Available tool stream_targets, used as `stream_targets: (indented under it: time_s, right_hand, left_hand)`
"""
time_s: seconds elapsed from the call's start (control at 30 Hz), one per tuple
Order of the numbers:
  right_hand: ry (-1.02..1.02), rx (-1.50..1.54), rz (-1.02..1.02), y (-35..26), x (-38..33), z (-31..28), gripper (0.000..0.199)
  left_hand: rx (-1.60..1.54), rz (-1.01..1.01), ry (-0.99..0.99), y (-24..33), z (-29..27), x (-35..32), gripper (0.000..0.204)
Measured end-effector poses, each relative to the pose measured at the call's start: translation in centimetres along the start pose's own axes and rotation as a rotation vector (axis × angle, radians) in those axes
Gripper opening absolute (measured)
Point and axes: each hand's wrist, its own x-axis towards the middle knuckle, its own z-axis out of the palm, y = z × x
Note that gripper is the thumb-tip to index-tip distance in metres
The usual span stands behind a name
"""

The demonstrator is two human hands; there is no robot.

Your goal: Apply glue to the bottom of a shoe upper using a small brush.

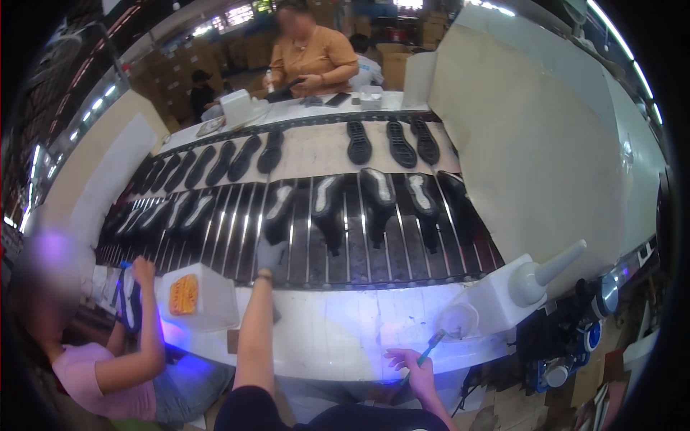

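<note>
My left hand (269,255), in a pale glove, reaches out to the slatted conveyor (305,251). It is closed at the near end of a black shoe (276,228) that lies sole up with a whitish patch on its bottom. The fingertips are small and blurred there. Over the table's front edge, my right hand (420,375) pinches a brush (429,350) with a teal handle, some fingers stretched out to the left. The brush's bristles point up toward a small clear cup (458,321).
Several black soles (359,144) lie on the far belt. More upturned shoes (377,197) line the slats. A white spouted bottle (517,291) lies at right, a white container (198,298) at left. Co-workers sit left and stand opposite. Tall panels (539,144) flank the conveyor.
</note>
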Motion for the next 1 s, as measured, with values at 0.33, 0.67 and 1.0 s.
stream_targets:
  time_s: [0.33,0.67,1.0]
  right_hand:
    - [-0.076,-0.046,0.0,-4.1,1.7,-3.0,0.042]
    - [0.04,-0.043,0.004,-6.0,0.7,-6.7,0.039]
    - [0.051,-0.214,0.103,-7.2,1.3,-6.0,0.036]
  left_hand:
    - [-0.524,0.208,-0.34,10.7,14.0,-5.6,0.049]
    - [-1.042,-0.395,-0.449,3.8,28.4,12.9,0.086]
    - [-0.897,-0.391,-0.636,4.3,29.0,10.6,0.053]
